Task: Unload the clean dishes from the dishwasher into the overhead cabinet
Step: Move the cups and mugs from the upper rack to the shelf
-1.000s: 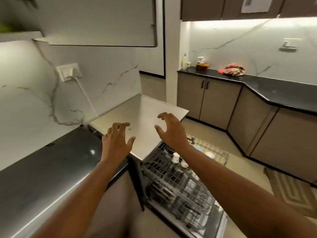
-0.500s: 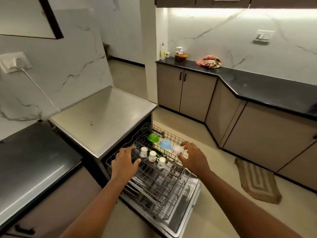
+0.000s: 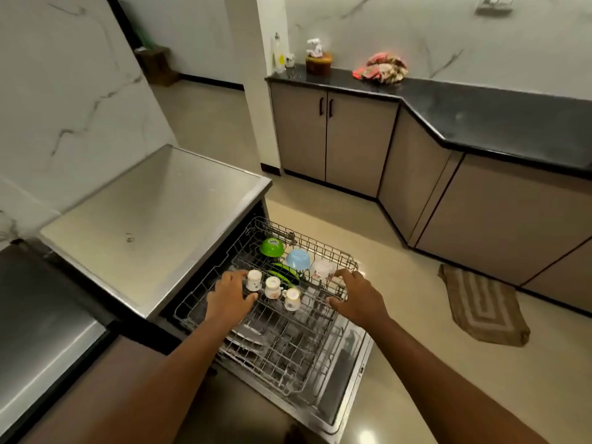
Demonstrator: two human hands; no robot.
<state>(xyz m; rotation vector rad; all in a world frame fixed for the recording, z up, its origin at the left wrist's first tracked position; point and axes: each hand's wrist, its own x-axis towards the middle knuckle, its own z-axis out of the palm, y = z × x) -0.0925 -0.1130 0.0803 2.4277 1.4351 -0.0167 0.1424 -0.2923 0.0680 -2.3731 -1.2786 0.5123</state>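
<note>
Where cups [image 3: 272, 287] stand, hands seemingly touching rack [image 3: 323, 248]

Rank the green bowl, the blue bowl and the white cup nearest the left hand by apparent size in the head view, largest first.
1. Green bowl and blue bowl: they look about alike, and the green one sits slightly farther from the camera, so no ranking between them.
2. White cup beside the left hand: clearly smallest.

lower rack [image 3: 282, 354]: contents blurred | wall socket [image 3: 495, 3]: cut by top edge | cup prints: illegible
</note>
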